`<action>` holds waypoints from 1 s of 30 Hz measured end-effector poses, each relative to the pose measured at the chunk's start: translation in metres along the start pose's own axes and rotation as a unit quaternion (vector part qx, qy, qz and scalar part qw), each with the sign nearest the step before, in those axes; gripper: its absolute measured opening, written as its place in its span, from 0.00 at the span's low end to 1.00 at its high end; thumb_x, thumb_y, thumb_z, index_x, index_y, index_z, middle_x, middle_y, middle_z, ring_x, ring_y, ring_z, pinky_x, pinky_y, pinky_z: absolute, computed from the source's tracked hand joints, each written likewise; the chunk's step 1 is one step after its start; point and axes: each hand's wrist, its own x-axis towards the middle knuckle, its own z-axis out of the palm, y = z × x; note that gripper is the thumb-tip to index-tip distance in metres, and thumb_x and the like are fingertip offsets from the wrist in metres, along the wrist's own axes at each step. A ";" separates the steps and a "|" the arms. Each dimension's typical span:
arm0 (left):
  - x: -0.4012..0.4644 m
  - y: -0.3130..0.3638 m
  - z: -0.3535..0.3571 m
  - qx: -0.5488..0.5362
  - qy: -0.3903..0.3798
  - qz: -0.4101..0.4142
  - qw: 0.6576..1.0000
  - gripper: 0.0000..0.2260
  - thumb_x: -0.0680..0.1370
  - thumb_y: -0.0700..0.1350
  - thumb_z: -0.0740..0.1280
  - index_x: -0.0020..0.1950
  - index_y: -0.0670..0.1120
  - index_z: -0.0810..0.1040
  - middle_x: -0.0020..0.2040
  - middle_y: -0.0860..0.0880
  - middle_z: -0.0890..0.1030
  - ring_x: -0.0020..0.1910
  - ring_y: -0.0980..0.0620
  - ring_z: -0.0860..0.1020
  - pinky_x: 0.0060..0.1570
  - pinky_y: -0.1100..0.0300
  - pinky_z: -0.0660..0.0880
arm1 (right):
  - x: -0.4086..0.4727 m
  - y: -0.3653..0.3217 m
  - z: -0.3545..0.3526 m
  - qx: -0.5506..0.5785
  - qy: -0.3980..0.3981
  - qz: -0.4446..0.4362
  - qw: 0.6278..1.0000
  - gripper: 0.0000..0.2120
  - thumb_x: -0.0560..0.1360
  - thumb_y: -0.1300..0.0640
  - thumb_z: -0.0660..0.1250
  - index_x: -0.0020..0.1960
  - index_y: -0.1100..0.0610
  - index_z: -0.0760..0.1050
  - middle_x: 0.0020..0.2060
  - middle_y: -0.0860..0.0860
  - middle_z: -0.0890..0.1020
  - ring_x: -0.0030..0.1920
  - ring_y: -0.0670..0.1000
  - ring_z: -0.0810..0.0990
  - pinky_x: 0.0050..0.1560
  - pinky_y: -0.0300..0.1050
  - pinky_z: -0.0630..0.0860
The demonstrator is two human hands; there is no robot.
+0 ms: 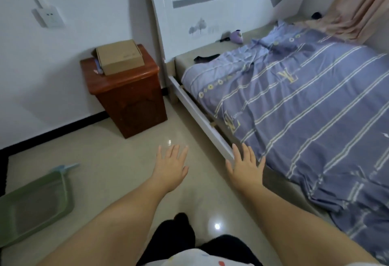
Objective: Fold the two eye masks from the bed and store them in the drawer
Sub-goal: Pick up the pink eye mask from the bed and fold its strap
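1. Left hand (171, 167) and right hand (246, 167): fingers spread wide, empty, over bare floor (117, 160).
2. Bed (200, 114) rail just under right fingertips.
3. Dark eye mask (205, 58) and purple eye mask (237, 36) far beyond fingertips, by headboard.
4. Nightstand (128, 97) ahead-left of left fingers.

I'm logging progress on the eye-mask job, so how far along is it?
Nothing looks done yet. Both hands are empty and spread: the left hand over the floor, the right hand by the bed's edge. A purple eye mask and a dark item, possibly the other mask, lie near the headboard. Folding and storing remain; the nightstand shows no open drawer.
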 end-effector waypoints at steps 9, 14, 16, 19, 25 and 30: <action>0.234 -0.016 -0.029 -0.011 -0.027 0.071 0.997 0.28 0.78 0.54 0.55 0.75 0.49 0.50 0.75 0.43 0.60 0.75 0.46 0.55 0.71 0.37 0.48 | 0.201 0.007 -0.036 0.002 -0.037 0.049 0.998 0.27 0.79 0.43 0.47 0.75 0.48 0.44 0.77 0.53 0.49 0.76 0.53 0.45 0.71 0.68 0.41; 0.371 -0.019 -0.032 -0.026 -0.057 0.060 0.996 0.26 0.79 0.54 0.53 0.75 0.50 0.49 0.76 0.44 0.57 0.75 0.46 0.53 0.71 0.37 0.48 | 0.346 0.013 -0.047 0.010 -0.065 0.039 0.997 0.28 0.79 0.42 0.46 0.75 0.47 0.41 0.77 0.52 0.46 0.76 0.53 0.43 0.72 0.67 0.40; 0.422 -0.019 -0.038 -0.047 -0.059 0.041 0.996 0.26 0.80 0.54 0.53 0.75 0.49 0.50 0.75 0.44 0.57 0.75 0.46 0.54 0.71 0.38 0.51 | 0.398 0.020 -0.053 0.005 -0.072 0.030 0.997 0.28 0.79 0.42 0.45 0.75 0.47 0.41 0.77 0.52 0.46 0.76 0.53 0.43 0.72 0.66 0.41; 0.489 -0.020 -0.046 -0.088 -0.081 0.029 0.992 0.25 0.80 0.53 0.53 0.74 0.48 0.52 0.75 0.43 0.58 0.74 0.45 0.55 0.71 0.43 0.55 | 0.469 0.026 -0.060 0.002 -0.089 0.028 0.996 0.27 0.79 0.43 0.46 0.75 0.47 0.43 0.77 0.51 0.48 0.76 0.53 0.45 0.72 0.66 0.42; 0.625 -0.040 -0.014 -0.130 -0.121 0.020 0.984 0.24 0.80 0.51 0.56 0.73 0.44 0.55 0.72 0.40 0.63 0.69 0.42 0.63 0.65 0.48 0.65 | 0.596 0.017 -0.021 0.044 -0.117 0.022 0.992 0.25 0.79 0.45 0.48 0.74 0.49 0.49 0.76 0.53 0.53 0.76 0.54 0.47 0.72 0.63 0.47; 0.737 -0.056 0.050 -0.124 -0.131 0.040 0.983 0.25 0.80 0.48 0.57 0.74 0.43 0.53 0.74 0.39 0.59 0.71 0.39 0.60 0.66 0.46 0.63 | 0.670 0.009 0.060 0.085 -0.130 0.071 0.985 0.24 0.79 0.48 0.52 0.73 0.52 0.55 0.76 0.53 0.56 0.75 0.53 0.49 0.73 0.63 0.48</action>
